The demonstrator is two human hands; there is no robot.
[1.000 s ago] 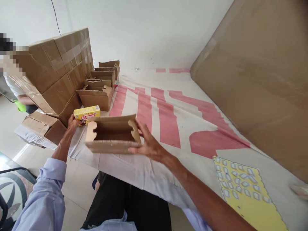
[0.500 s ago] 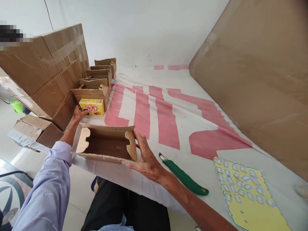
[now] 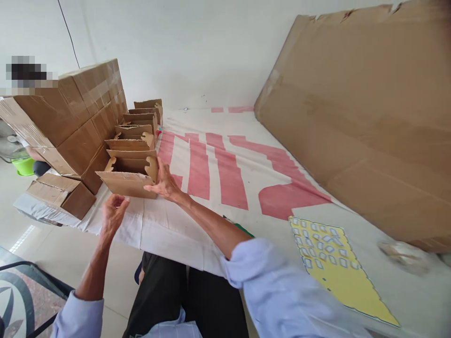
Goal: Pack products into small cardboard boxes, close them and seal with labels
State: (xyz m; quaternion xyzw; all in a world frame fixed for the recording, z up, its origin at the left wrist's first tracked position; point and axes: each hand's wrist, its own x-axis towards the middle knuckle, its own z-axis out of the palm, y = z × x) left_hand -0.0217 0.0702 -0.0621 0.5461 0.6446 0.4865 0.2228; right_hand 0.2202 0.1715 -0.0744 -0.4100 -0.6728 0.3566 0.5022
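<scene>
plain brown box (image 3: 127,185), red-striped white cloth (image 3: 169,233), pale-patterned yellow sheet (image 3: 347,286).

One head-worn view, forward and down over the cloth-covered table (image 3: 169,230), fairly close.

Wall (image 3: 211,56): white, across the top of the frame
Cable (image 3: 67,35): thin, black, against the wall, upper left
Stacked cartons (image 3: 70,126): brown, taped, left side
Green tub (image 3: 24,166): on the floor, left edge
Tablecloth (image 3: 169,230): white with pink-red shapes, centre
Cardboard panel (image 3: 355,122): large, brown, ragged top edge, upper right
Yellow sheet (image 3: 348,288): rows of pale outlined shapes, lower right
</scene>
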